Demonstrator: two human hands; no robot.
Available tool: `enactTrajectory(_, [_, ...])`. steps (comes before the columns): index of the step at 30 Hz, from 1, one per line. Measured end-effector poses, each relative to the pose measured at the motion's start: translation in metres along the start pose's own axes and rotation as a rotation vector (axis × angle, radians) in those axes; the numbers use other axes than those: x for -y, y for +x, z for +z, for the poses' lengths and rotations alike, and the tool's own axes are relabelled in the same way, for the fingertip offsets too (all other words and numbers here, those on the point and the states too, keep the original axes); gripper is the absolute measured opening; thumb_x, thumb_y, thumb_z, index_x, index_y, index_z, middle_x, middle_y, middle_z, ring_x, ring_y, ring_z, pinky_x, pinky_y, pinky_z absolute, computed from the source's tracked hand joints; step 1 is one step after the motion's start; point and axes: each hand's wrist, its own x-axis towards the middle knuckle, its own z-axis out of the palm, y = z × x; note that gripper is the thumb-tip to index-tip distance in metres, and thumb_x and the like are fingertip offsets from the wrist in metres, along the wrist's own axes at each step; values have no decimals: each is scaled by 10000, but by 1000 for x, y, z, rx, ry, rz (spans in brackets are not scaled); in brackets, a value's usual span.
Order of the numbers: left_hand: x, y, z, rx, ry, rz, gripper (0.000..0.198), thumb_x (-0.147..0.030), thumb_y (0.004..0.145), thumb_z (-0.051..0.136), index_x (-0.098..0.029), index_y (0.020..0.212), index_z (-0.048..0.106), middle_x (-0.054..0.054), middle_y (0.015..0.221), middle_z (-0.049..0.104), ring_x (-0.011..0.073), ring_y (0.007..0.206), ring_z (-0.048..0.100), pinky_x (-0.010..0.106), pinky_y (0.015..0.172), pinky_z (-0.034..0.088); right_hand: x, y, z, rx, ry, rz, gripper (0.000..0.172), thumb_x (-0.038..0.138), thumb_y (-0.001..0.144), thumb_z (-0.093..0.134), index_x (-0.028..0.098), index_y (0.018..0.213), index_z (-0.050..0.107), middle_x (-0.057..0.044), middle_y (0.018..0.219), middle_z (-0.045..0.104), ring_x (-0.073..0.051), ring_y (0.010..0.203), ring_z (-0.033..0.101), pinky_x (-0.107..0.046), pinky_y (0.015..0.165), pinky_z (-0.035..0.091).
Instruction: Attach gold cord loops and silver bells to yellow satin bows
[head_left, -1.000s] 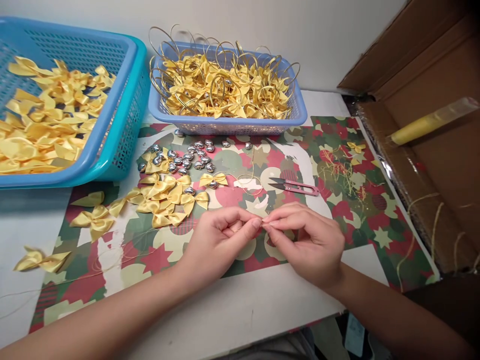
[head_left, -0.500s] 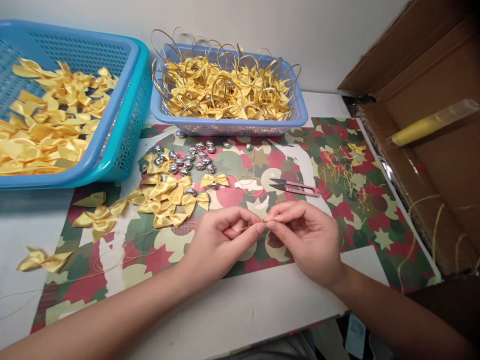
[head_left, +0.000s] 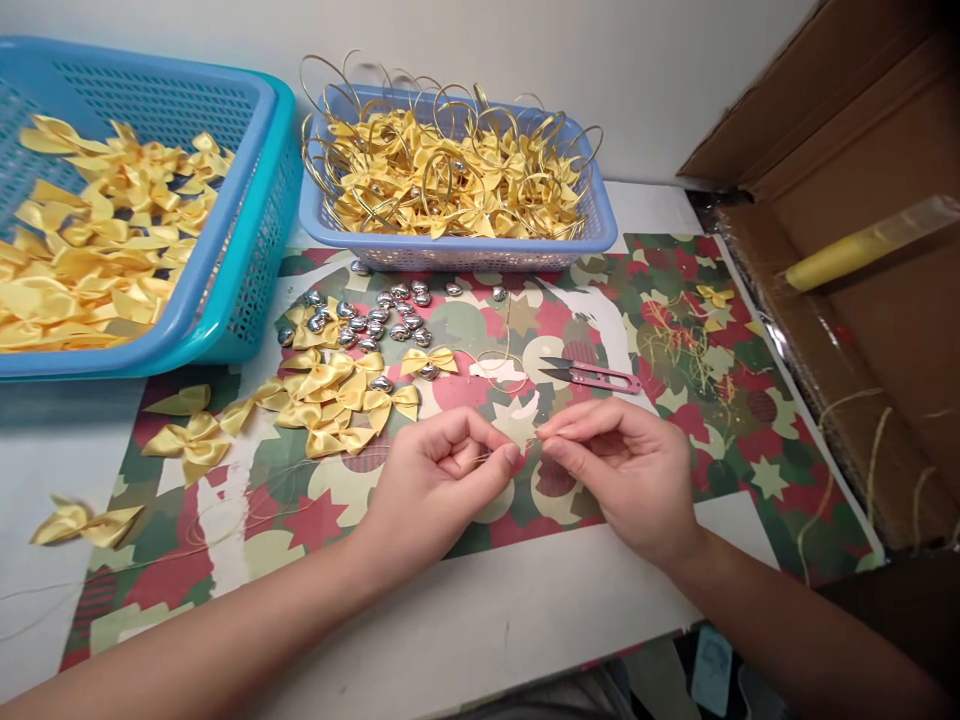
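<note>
My left hand [head_left: 439, 480] and my right hand [head_left: 626, 470] meet fingertip to fingertip over the patterned paper mat [head_left: 720, 420]. Both pinch a thin gold thread [head_left: 529, 441] that spans the small gap between them. The thread trails off to the left across the mat. Loose yellow satin bows [head_left: 330, 395] and small silver heart beads [head_left: 375, 320] lie just beyond my left hand. Pink thread snips [head_left: 592, 377] rest right behind my right hand.
A large blue basket [head_left: 247, 240] of yellow bows stands at the back left. A smaller blue basket [head_left: 457, 245] holds bows with gold loops at the back middle. An open cardboard box [head_left: 862, 300] with a yellow roll stands on the right. Thread scraps [head_left: 675, 340] lie near it.
Both hands stay pinched on the thread. The fingertips have drawn slightly apart and shifted a little up the mat, the right hand moving a bit to the right.
</note>
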Motion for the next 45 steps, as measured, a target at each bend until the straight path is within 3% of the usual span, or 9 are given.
enactTrajectory(3, [-1, 0, 0, -11, 2, 5, 167, -260, 785, 655, -168, 657, 599, -126, 451, 242, 46, 404, 235, 184, 402, 208, 0, 0, 0, 23, -3, 32, 159, 66, 723, 780, 214, 717, 720, -10, 779, 757, -137, 668, 721, -175, 431, 562])
enactTrajectory(12, [2, -2, -1, -65, 21, 69, 181, -257, 794, 650, -177, 642, 595, -123, 427, 263, 46, 380, 268, 167, 366, 225, 1, 0, -2, 25, -8, 89, 103, 184, 753, 803, 211, 717, 711, -15, 743, 726, -143, 664, 703, -216, 484, 591])
enactTrajectory(20, [7, -1, -3, -69, 45, 121, 179, -251, 864, 622, -190, 700, 585, -116, 459, 253, 51, 405, 230, 162, 378, 202, 1, 5, -6, 3, 115, 160, 119, 173, 746, 813, 229, 729, 709, 4, 743, 734, -129, 631, 702, -204, 456, 582])
enactTrajectory(26, [7, 1, -6, -49, 43, 180, 156, -267, 905, 607, -204, 763, 601, -76, 567, 389, 62, 468, 326, 152, 411, 285, -1, 6, -6, 13, 147, 165, 166, 81, 743, 786, 233, 734, 721, 19, 753, 741, -112, 656, 714, -181, 507, 602])
enactTrajectory(29, [8, 2, -7, -11, 39, 220, 148, -267, 919, 605, -213, 781, 612, -37, 694, 501, 77, 562, 465, 163, 490, 417, 0, 5, -5, 7, 144, 148, 182, 57, 733, 784, 230, 730, 728, 23, 750, 740, -104, 675, 718, -166, 542, 607])
enactTrajectory(32, [8, 2, -8, -6, 113, 326, 135, -225, 905, 621, -218, 771, 641, 23, 906, 564, 145, 898, 581, 222, 719, 523, 1, 4, -4, -2, 125, 128, 179, 58, 726, 786, 228, 719, 731, 24, 739, 731, -98, 656, 706, -171, 554, 610])
enactTrajectory(36, [4, 2, -8, -55, 198, 399, 122, -219, 878, 663, -233, 759, 689, 54, 1117, 523, 207, 1178, 499, 340, 1007, 440, 2, 2, -3, -21, 84, 94, 167, 73, 729, 786, 231, 727, 735, 19, 744, 727, -108, 613, 690, -196, 497, 602])
enactTrajectory(41, [-7, 1, -10, -100, 200, 411, 98, -274, 861, 690, -263, 764, 698, 49, 1142, 472, 254, 1220, 482, 462, 1068, 375, 2, 0, -1, -40, 13, -3, 164, 71, 724, 783, 228, 727, 735, 3, 742, 734, -129, 622, 694, -212, 462, 597])
enactTrajectory(45, [-17, 0, -13, -137, 237, 427, 115, -292, 859, 695, -272, 745, 695, 43, 1100, 530, 250, 1238, 472, 450, 1065, 385, 2, 0, -1, -52, -39, -50, 179, 57, 722, 775, 231, 729, 736, 0, 733, 741, -142, 657, 707, -214, 467, 596])
